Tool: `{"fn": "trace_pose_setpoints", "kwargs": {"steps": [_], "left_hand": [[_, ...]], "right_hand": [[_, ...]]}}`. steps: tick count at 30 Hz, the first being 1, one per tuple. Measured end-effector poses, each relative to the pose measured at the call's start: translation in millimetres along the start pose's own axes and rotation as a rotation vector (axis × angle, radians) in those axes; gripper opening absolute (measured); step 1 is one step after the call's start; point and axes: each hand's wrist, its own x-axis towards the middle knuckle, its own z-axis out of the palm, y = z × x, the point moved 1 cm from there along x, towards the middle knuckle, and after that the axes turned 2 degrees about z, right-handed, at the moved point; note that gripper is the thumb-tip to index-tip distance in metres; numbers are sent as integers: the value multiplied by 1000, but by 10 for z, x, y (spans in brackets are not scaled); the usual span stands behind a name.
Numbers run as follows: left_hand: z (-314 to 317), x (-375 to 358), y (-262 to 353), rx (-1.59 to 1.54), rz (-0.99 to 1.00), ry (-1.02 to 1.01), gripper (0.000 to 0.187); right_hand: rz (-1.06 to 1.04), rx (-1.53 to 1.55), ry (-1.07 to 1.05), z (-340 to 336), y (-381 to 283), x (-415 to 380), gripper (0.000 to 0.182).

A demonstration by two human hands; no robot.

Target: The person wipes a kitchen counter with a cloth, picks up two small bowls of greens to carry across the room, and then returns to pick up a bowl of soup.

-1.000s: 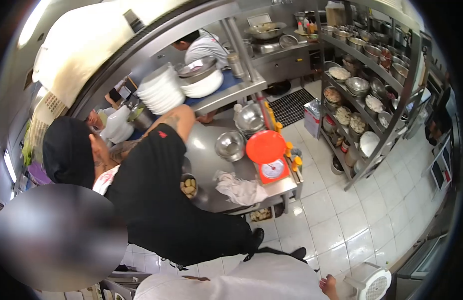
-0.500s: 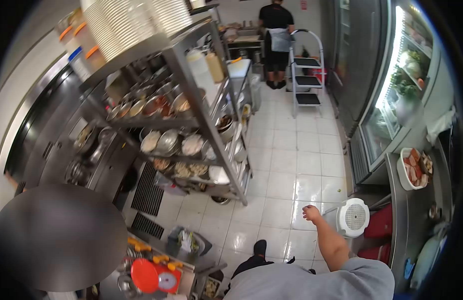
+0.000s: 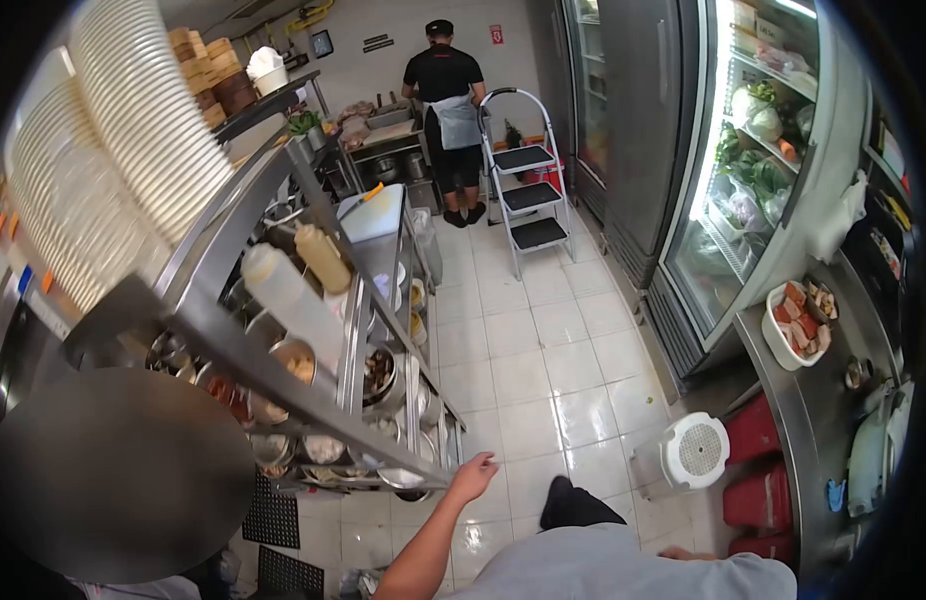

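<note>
Left hand beside a kitchen rack

The left hand (image 3: pixel 475 476), empty with fingers loosely curled, hangs just off the metal rack's (image 3: pixel 283 370) lower corner; the right hand (image 3: pixel 683 553) is mostly hidden, state unclear.

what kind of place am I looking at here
Most likely a restaurant kitchen: tall stacks of white plates, a steel rack of metal bowls, and a glass-door fridge of vegetables.
</note>
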Motion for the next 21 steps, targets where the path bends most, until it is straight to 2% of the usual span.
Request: {"fn": "trace_pose_setpoints", "kwargs": {"steps": [4,9,11,13,14,15,16,17,18,19,21], "left_hand": [[103,966,211,65,7,-34,52],[170,1458,78,95,-68,-120,56],[111,1649,28,135,-161,-196,57],[20,1922,-169,118,-192,-137,58],[-3,1997,-282,101,-213,-98,59],[-173,2038,-102,105,-248,-39,58],[-254,2077,-84,91,-261,-21,58],[-349,2171,-54,30,-266,55,56],[-450,2321,-31,-31,-264,134,55],[-568,2427,68,-22,-326,144,52],[-768,2715,179,-67,-352,214,51]], "right_hand": [[114,-181,21,-606,25,729,23],[283,-519,38,-1833,-86,1873,18],[337,-675,49,-2398,-165,2470,16],[397,-827,49,-2791,-284,2962,16],[400,-1008,24,-3142,-425,3432,17],[396,-1192,1,-3481,-665,4141,21],[216,-1180,280,-3712,-432,4944,12],[124,-261,391,-4103,-617,5501,28],[449,354,522,-4165,-2196,5659,26],[374,319,537,-4258,-2945,6005,27],[123,301,458,-4404,-3771,6747,29]]}}
